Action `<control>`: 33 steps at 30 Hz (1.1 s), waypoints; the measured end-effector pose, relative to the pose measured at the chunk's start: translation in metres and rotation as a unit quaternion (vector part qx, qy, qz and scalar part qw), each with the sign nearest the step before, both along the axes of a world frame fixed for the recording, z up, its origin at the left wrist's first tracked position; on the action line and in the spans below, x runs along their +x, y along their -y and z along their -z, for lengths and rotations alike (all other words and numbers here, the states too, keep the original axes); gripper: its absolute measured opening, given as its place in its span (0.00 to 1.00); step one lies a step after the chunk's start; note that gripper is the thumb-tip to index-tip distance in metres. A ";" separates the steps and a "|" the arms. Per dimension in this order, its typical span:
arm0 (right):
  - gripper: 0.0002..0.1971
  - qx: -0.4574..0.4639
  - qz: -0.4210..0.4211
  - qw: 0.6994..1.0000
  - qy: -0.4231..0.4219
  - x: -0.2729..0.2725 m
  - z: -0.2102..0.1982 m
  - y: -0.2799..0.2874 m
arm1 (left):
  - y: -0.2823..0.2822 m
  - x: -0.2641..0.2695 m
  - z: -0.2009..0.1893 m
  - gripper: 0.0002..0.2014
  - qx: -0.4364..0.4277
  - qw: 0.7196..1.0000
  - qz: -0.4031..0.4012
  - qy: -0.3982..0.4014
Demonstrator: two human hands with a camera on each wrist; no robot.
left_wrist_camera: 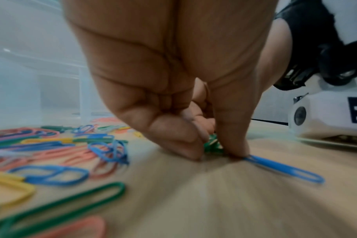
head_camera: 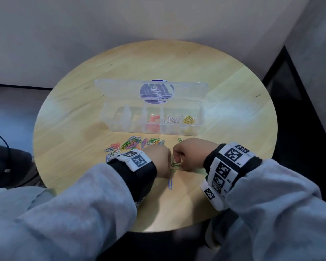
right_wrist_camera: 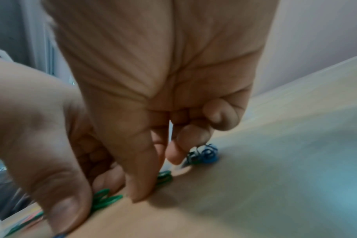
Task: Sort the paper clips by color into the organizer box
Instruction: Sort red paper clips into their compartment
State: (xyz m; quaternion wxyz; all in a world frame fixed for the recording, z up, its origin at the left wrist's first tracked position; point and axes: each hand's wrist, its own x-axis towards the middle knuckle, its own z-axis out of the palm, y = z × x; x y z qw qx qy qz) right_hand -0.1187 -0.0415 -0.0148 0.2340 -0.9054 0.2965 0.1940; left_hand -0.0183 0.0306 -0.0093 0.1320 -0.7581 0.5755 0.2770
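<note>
Both hands meet over a small bunch of green paper clips (head_camera: 175, 167) on the table in front of the box. My left hand (head_camera: 168, 164) has its fingers curled, and thumb and forefinger pinch the green clips (left_wrist_camera: 212, 145) against the wood. Its thumb tip also rests on the end of a blue clip (left_wrist_camera: 285, 169). My right hand (head_camera: 179, 163) pinches green clips (right_wrist_camera: 164, 176) between thumb and forefinger. The clear organizer box (head_camera: 200, 112) stands open behind, with red (head_camera: 153, 118), white (head_camera: 171, 119) and yellow clips (head_camera: 189, 120) in separate compartments.
A pile of mixed coloured clips (head_camera: 132, 146) lies left of the hands. A lone green clip (head_camera: 179, 139) sits near the box's front. Two blue clips (right_wrist_camera: 208, 154) lie beyond my right fingers. The round wooden table (head_camera: 243, 110) ends close behind my wrists.
</note>
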 end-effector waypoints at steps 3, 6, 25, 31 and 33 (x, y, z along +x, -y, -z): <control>0.09 -0.003 -0.009 1.000 -0.027 0.002 -0.003 -0.001 | 0.003 0.000 0.001 0.16 -0.003 1.000 -0.012 -0.005; 0.07 -0.011 -0.008 0.999 -0.045 0.002 -0.005 -0.002 | 0.004 0.000 0.002 0.14 -0.001 1.000 -0.027 -0.005; 0.12 0.259 0.202 0.937 0.117 -0.030 -0.029 0.026 | 0.001 0.055 -0.034 0.13 -0.121 0.861 -0.306 -0.389; 0.14 0.356 0.307 0.868 0.161 -0.036 -0.030 0.033 | -0.001 0.057 -0.034 0.12 -0.124 0.804 -0.364 -0.454; 0.15 0.393 0.322 0.844 0.172 -0.036 -0.030 0.034 | -0.002 0.057 -0.031 0.11 -0.118 0.817 -0.355 -0.438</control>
